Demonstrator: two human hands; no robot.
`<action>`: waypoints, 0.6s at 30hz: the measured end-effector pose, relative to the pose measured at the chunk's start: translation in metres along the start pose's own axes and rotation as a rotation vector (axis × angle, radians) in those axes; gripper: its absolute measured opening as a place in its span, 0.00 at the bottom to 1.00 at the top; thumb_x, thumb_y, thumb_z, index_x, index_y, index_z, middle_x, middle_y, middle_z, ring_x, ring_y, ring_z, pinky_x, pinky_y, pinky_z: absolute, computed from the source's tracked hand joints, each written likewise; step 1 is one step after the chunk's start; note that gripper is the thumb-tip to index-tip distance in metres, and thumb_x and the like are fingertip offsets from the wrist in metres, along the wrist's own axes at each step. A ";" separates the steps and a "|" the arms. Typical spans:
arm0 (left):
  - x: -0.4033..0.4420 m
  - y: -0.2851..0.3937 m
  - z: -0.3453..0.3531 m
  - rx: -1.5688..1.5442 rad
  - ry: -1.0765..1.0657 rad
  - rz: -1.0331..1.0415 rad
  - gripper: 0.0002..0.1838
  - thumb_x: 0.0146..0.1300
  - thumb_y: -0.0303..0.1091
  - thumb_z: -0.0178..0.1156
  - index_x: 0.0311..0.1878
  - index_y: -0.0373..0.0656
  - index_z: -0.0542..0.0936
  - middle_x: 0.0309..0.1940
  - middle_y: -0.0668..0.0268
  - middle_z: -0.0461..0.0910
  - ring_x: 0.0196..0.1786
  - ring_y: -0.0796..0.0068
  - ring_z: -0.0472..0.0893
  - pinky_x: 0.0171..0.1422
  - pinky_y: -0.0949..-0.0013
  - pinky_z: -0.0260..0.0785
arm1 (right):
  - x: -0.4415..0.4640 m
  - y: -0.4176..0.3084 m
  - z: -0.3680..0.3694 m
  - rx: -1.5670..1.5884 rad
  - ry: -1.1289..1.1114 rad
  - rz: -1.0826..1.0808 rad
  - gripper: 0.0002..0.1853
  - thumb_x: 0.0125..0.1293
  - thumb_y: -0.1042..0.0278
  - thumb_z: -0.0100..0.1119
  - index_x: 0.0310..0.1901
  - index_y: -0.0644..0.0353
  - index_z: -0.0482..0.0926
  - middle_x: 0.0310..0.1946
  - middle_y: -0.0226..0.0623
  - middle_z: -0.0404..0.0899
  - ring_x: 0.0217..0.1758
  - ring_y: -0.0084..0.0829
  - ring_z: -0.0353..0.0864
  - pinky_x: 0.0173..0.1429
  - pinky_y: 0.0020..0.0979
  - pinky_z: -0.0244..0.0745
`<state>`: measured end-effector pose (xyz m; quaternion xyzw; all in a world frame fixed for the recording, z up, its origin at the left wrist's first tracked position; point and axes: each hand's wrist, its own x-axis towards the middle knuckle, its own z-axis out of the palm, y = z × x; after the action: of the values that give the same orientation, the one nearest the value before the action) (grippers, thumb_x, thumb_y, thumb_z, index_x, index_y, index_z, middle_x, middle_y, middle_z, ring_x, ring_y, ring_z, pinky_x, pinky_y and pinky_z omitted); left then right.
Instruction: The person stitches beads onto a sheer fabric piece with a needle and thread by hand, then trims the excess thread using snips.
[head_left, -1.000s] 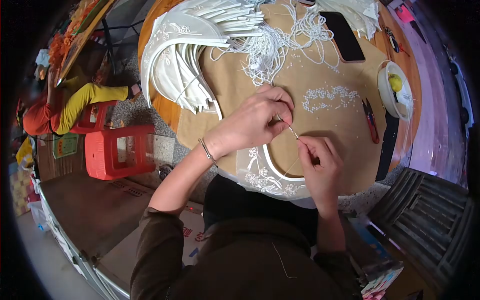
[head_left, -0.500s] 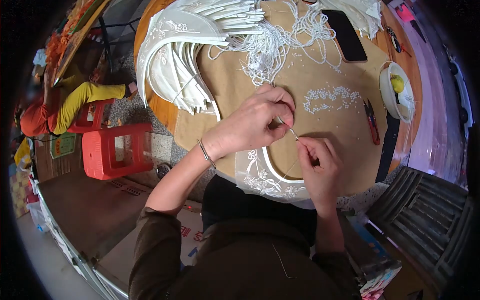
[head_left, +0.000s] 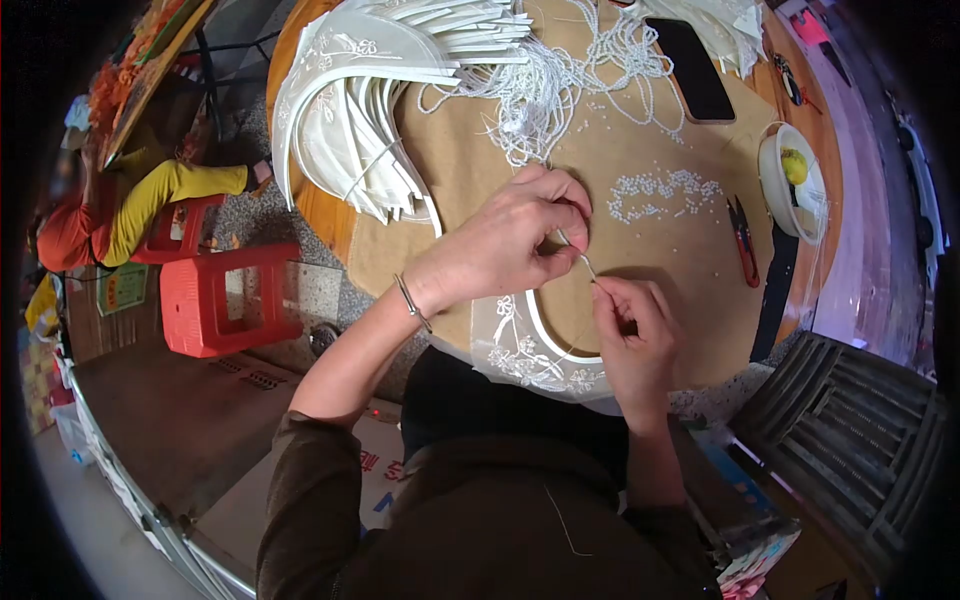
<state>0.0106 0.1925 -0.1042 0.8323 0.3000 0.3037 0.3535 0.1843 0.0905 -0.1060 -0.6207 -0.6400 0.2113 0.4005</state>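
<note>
A short, thin, pale strand (head_left: 588, 266) stretches between my two hands; whether it is beaded thread or plain cord I cannot tell. My left hand (head_left: 520, 237) is closed in a pinch at its upper end. The fingertips of my right hand (head_left: 638, 325) pinch the lower end. Below both hands, a sheer embroidered fabric piece (head_left: 528, 362) with a white curved edge lies along the table's near side. Loose white beads (head_left: 662, 192) are scattered right of my left hand. Tangled strings of white beads (head_left: 535, 100) lie beyond it.
A stack of embroidered fabric pieces (head_left: 350, 130) lies at the table's left. On the right are a phone (head_left: 690, 70), red-handled thread snips (head_left: 743, 245) and a white bowl (head_left: 772, 180) holding something yellow. A red stool (head_left: 230, 300) and a person in yellow trousers (head_left: 165, 200) are leftward.
Both hands keep their pinch on the strand and hardly move. My right hand has shifted very slightly left. The surroundings shift a little with the camera.
</note>
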 end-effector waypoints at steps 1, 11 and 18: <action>-0.001 0.000 0.000 0.008 0.001 0.006 0.06 0.47 0.22 0.66 0.30 0.40 0.80 0.43 0.65 0.76 0.49 0.64 0.72 0.50 0.68 0.69 | 0.000 -0.001 0.000 0.000 -0.003 0.004 0.07 0.57 0.79 0.63 0.38 0.60 0.80 0.28 0.33 0.77 0.24 0.24 0.77 0.30 0.26 0.73; -0.002 -0.002 0.001 -0.024 0.012 0.020 0.06 0.46 0.22 0.66 0.30 0.40 0.80 0.43 0.64 0.76 0.49 0.63 0.72 0.52 0.67 0.67 | -0.001 0.000 0.002 -0.034 0.008 -0.013 0.07 0.57 0.79 0.63 0.37 0.59 0.81 0.27 0.33 0.77 0.24 0.25 0.77 0.30 0.27 0.73; -0.001 -0.003 0.000 -0.004 0.010 0.026 0.06 0.47 0.22 0.66 0.30 0.40 0.81 0.43 0.65 0.76 0.49 0.64 0.72 0.50 0.68 0.69 | 0.000 -0.001 0.003 -0.037 0.001 0.013 0.07 0.57 0.80 0.63 0.37 0.59 0.80 0.27 0.34 0.76 0.24 0.25 0.76 0.30 0.27 0.72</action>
<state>0.0090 0.1930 -0.1068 0.8339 0.2903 0.3130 0.3499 0.1811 0.0909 -0.1069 -0.6323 -0.6394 0.2020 0.3879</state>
